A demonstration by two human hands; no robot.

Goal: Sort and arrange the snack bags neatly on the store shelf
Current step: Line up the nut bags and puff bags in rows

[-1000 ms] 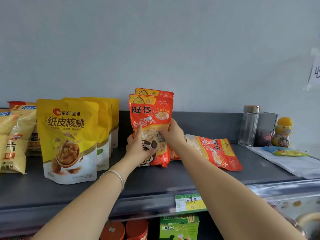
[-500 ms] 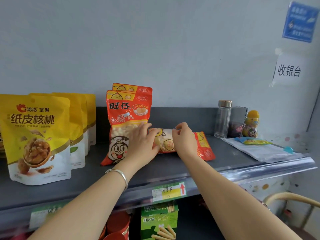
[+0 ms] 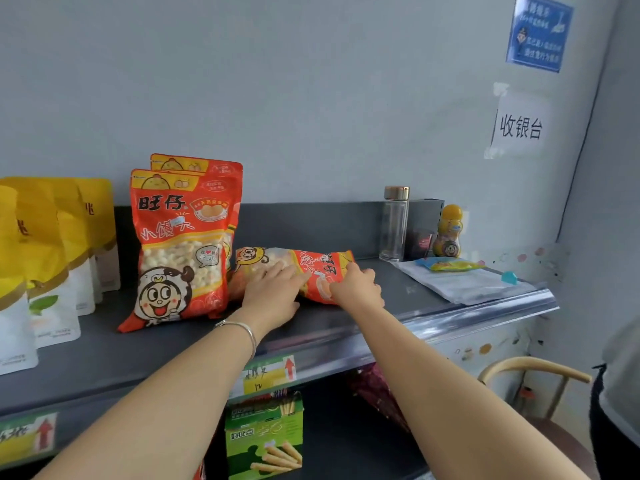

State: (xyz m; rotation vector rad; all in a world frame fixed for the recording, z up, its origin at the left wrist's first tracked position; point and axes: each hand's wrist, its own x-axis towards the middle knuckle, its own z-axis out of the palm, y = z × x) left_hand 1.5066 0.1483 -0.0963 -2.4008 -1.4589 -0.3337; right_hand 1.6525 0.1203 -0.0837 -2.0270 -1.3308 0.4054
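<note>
Two red snack bags stand upright on the dark grey shelf (image 3: 138, 351), the front one (image 3: 180, 251) hiding most of the rear one (image 3: 207, 164). Just to their right, a third red snack bag (image 3: 313, 271) lies flat on its side. My left hand (image 3: 273, 292) rests on the lying bag's left half with its fingers stretched across the bag. At the bag's right end, my right hand (image 3: 356, 287) holds on with curled fingers. Several yellow nut bags (image 3: 45, 237) stand in a row at the far left.
At the shelf's right end stand a glass bottle (image 3: 394, 223), a dark box (image 3: 422, 223) and a yellow toy bottle (image 3: 448, 230), beside a white pouch (image 3: 460, 282) carrying a small packet (image 3: 446, 264). Below sits a green snack box (image 3: 263, 434). A chair (image 3: 533, 375) and a person (image 3: 620, 393) are at the right.
Both hands let go of the front upright red bag and moved right onto the lying red bag. My view turned to the right.
</note>
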